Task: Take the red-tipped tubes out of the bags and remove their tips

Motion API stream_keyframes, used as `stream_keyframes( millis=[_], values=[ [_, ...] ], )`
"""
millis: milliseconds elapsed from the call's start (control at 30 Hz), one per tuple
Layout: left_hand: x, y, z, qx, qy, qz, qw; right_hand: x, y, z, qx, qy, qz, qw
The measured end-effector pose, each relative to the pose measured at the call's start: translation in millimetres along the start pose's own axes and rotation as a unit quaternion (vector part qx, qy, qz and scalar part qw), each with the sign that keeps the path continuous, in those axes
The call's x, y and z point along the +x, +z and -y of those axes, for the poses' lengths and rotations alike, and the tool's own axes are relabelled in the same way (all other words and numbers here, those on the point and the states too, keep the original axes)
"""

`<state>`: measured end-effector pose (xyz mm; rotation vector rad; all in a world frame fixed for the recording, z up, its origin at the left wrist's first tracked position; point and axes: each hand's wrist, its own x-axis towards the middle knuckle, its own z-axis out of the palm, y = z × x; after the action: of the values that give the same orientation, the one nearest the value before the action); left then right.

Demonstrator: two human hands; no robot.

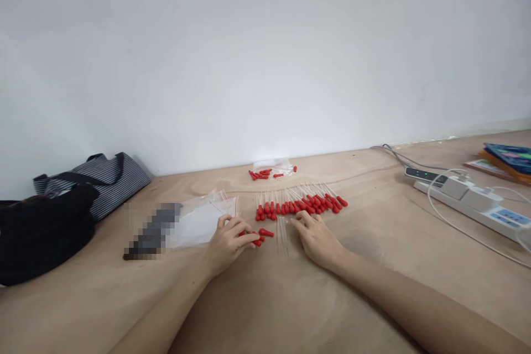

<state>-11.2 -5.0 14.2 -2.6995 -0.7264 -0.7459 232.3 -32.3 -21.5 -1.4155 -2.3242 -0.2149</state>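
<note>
Several loose red bulbs point(266, 233) lie by the fingers of the curled left hand point(230, 240). Thin clear tubes point(282, 237) lie between it and the bent-fingered right hand point(317, 238); whether either grips anything, I cannot tell. Just beyond runs a row of bulb-fitted tubes point(286, 209).

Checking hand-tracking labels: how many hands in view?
2: the left hand at the loose red bulbs, the right hand beside the thin clear tubes. No third hand shows.
</note>
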Motion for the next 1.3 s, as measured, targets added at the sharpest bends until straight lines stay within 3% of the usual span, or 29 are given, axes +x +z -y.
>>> stream_keyframes(
  millis=[200, 400, 667, 767, 967, 1167, 1300],
  values=[
    [0, 4.9, 2, 0.014, -0.017, 0.014, 1.0, 1, 13, -6, 0.004, 0.024, -0.046, 0.999],
    [-2, 6.4, 9, 0.07, -0.039, 0.009, 0.997, 2, 18, 0, 0.033, -0.002, -0.109, 0.994],
    [-7, 0.3, 15, 0.048, -0.07, 0.024, 0.996, -3, 3, 18, 0.084, -0.012, -0.052, 0.995],
    [-5, -0.1, 12, 0.03, -0.11, 0.014, 0.993, -4, -1, 18, 0.087, -0.011, -0.055, 0.995],
    [17, 9.2, 9, 0.056, -0.272, -0.011, 0.961, -5, -1, 10, 0.07, -0.014, -0.103, 0.992],
    [45, 23.3, 9, 0.071, -0.294, 0.034, 0.952, -7, -1, 0, 0.062, -0.02, -0.106, 0.992],
    [51, 30.6, 10, 0.067, -0.306, 0.029, 0.949, -7, -2, -3, 0.053, -0.016, -0.107, 0.993]
  ],
)
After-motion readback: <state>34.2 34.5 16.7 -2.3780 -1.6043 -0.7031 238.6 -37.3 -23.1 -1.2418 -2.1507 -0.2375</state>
